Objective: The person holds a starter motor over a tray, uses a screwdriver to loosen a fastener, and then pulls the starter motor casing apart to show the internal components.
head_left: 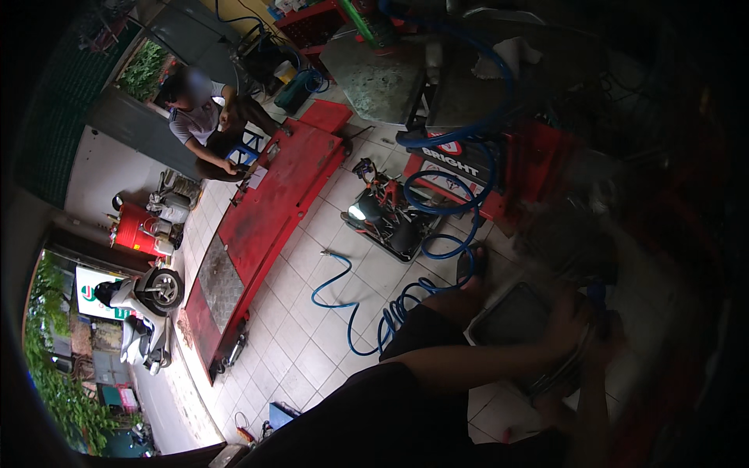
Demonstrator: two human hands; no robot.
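Observation:
My left hand (571, 318) reaches in from the lower middle to the dim right side, over the rim of a dark grey tray (511, 300). Its fingers look curled in, but what they hold is lost in shadow. Close beside it is my right hand (611, 343), with its fingers blurred and mostly hidden. A small blue piece (597, 294) shows just above both hands; I cannot tell which hand touches it. Dark parts that I cannot name lie around the tray.
A coiled blue air hose (406, 308) runs over the tiles left of my leg. Beyond stands an open case of tools and parts (398, 222). A long red lift platform (265, 203) crosses the middle, with a seated person (199, 125) behind it. A scooter (148, 308) stands far left.

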